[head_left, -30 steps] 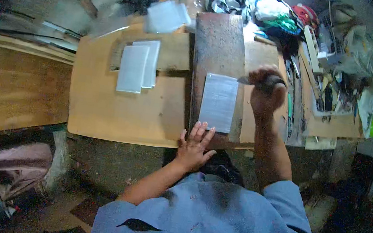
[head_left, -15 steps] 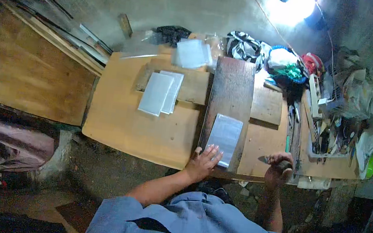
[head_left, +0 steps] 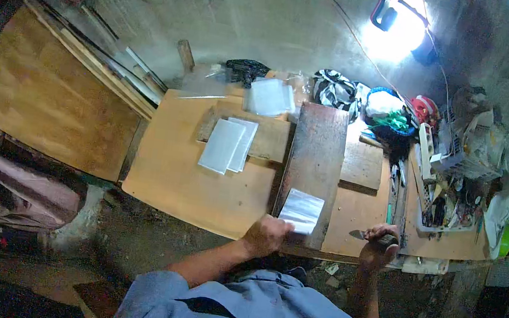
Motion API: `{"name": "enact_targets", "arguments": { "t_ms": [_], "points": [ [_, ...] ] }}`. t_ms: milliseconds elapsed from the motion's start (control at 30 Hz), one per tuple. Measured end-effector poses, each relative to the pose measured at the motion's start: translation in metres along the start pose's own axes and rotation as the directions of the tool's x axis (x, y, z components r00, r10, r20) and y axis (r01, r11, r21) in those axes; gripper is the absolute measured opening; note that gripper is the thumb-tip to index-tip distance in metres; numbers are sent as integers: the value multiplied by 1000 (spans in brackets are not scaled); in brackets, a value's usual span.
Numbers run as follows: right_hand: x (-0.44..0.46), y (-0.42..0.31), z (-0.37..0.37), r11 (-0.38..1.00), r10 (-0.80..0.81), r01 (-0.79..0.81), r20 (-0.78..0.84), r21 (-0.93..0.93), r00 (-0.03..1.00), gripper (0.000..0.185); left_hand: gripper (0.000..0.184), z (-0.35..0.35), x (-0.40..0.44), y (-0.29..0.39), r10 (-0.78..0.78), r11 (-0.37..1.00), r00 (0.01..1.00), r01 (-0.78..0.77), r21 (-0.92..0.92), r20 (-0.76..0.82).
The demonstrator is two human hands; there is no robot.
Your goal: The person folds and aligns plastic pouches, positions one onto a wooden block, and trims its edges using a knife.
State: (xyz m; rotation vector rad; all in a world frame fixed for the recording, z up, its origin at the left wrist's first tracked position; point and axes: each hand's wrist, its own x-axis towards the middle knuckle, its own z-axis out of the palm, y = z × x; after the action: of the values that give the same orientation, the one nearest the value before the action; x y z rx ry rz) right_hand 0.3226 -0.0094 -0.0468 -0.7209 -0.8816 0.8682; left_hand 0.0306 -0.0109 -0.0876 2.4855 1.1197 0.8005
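My left hand (head_left: 266, 235) is closed, its fingertips at the lower left corner of a shiny, clear-looking plastic sheet (head_left: 302, 211). This sheet lies on the near end of a long dark wooden board (head_left: 319, 143) and looks shorter than before, perhaps folded. Over the tabletop's front edge, right of the board, my right hand (head_left: 379, 245) is wrapped round a knife (head_left: 357, 234) whose short blade points left. Its handle is mostly hidden by the fingers. Left of the board, a small pile of plastic sheets (head_left: 222, 146) rests partly on a flat wooden piece (head_left: 271, 139).
More plastic sheets (head_left: 267, 98) lie at the back of the tabletop (head_left: 166, 167). A bright lamp (head_left: 400, 27) hangs against the wall. Bags (head_left: 335, 91), a power strip (head_left: 426, 151) and a white tray of tools (head_left: 448, 224) crowd the right side.
My left hand has gone from lying flat on the plastic sheet to closed at its lower left corner. The sheet now appears shorter. My right hand still holds the knife; the camera view has tilted up.
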Motion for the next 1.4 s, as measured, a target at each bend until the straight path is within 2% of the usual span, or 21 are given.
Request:
{"name": "enact_targets", "arguments": {
  "t_ms": [33, 67, 200, 233, 300, 400, 433, 500, 567, 667, 700, 733, 800, 833, 900, 933, 1000, 1033, 1067, 1267, 1400],
  "points": [
    [-3, 0, 0, 1000, 1, -1, 3, -5, 1000, 54, 15, -16, 5, 2, -2, 1000, 1000, 2, -5, -3],
    [-4, -1, 1, 999, 4, -3, -34, 38, 999, 54, 12, -33, 11, 6, -194, 978, 980, 190, -86, -48],
    [-4, -8, 2, 997, 10, -8, -29, 75, 1000, 51, 18, -63, 14, -28, -719, 617, 679, 523, -588, -149],
    [-3, -12, 9, 998, 3, -2, -14, 71, 1000, 51, 22, -84, 19, -30, -634, 717, 704, 383, -582, -319],
    [-3, -19, 25, 998, 0, -2, 22, 64, 1000, 49, 26, -80, 17, -71, -763, 413, 547, 1, -911, -345],
    [-5, -19, 28, 998, -1, -5, 89, 66, 996, 49, 41, -76, 6, -109, -918, 367, 224, 166, -915, -328],
    [-6, -19, 32, 997, 7, -12, 71, 71, 997, 50, 41, -67, -1, -125, -918, 366, 221, 159, -917, -328],
    [-6, -17, 38, 998, -5, -1, 81, 70, 997, 48, 63, -57, -12, -145, -990, 102, 124, 234, -967, -75],
    [-7, -16, 43, 998, -13, 8, 85, 67, 996, 46, 80, -49, -28, -142, -977, 112, 207, 267, -957, -57],
    [-7, -11, 40, 993, -97, 99, 23, -71, 995, 37, 80, -79, -35, -110, -978, -80, 136, 460, -884, 159],
    [-6, -5, 24, 946, -75, 49, -67, -320, 995, 32, 80, -75, -46, -120, -977, -82, 138, 464, -882, 163],
    [-4, -4, 18, 840, -76, -23, -160, -542, 984, 27, 76, -70, -59, -132, -974, 50, 215, 503, -863, 69],
    [4, -2, 17, 782, -130, -42, -229, -621, 965, 23, 64, -70, -73, -146, -936, 294, 334, 560, -775, -114],
    [12, -8, 27, 718, -188, -71, -291, -692, 938, 20, 64, -69, -83, -156, -932, 294, 349, 564, -772, -100],
    [20, -16, 29, 523, -347, 174, -21, -835, 938, 27, 62, -65, -95, -180, -822, 562, 421, 712, -421, -385],
    [24, -9, 20, 372, -469, 292, 93, -881, 878, 32, 62, -84, -87, -165, -863, 502, 392, 743, -444, -319],
    [34, -16, 27, 519, -424, 122, -131, -846, 896, 38, 61, -104, -79, -165, -882, 465, 386, 804, -370, -269],
    [36, -17, 38, 791, -226, -134, -489, -597, 843, 40, 59, -97, -89, -179, -867, 484, 408, 828, -283, -288],
    [42, 2, 2, 816, -156, -239, -598, -527, 786, 40, 59, -93, -94, -187, -857, 507, 440, 815, -280, -270],
    [47, 34, 21, 953, -50, -174, -695, -248, 717, 19, 60, -70, -107, -214, -834, 549, 466, 752, -363, -297],
    [40, 88, 2, 989, 127, -145, -681, 32, 721, 26, 67, -51, -119, -237, -824, 567, 486, 708, -422, -292]
  ]
}}
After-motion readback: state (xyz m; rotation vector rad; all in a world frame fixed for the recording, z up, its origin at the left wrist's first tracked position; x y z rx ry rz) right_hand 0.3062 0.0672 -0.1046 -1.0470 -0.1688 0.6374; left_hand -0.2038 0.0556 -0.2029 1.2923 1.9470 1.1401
